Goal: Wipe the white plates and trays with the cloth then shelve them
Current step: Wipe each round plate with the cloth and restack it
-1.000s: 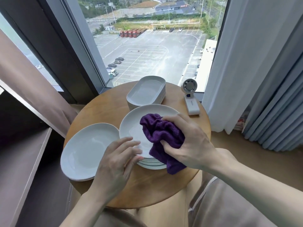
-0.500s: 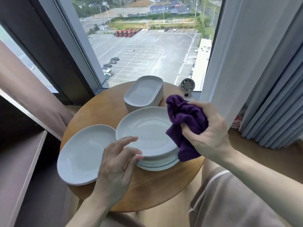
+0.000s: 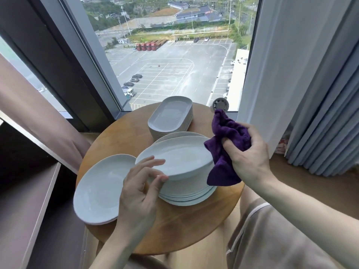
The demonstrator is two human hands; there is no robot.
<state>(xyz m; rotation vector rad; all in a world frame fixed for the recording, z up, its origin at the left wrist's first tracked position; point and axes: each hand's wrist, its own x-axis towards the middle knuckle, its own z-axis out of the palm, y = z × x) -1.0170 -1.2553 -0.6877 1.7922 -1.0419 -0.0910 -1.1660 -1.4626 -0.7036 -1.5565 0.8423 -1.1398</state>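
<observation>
Head view: the glossy, smooth round white plate (image 3: 180,158) sits tilted above the stack of matching plates (image 3: 186,193) on the round wooden table (image 3: 186,226), its near rim pinched by the left hand (image 3: 138,193). The right hand (image 3: 246,156) grips a crumpled purple terry cloth (image 3: 229,133) just beside the plate's right edge (contact unclear). Behind stand stacked oblong white trays (image 3: 171,115).

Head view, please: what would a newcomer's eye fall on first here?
The purple cloth bunched in the right hand stands out, right of the plates. In the middle, the left hand pinches the top plate, tilted above its stack. Behind it sit stacked trays, and another plate lies at the left.
</observation>
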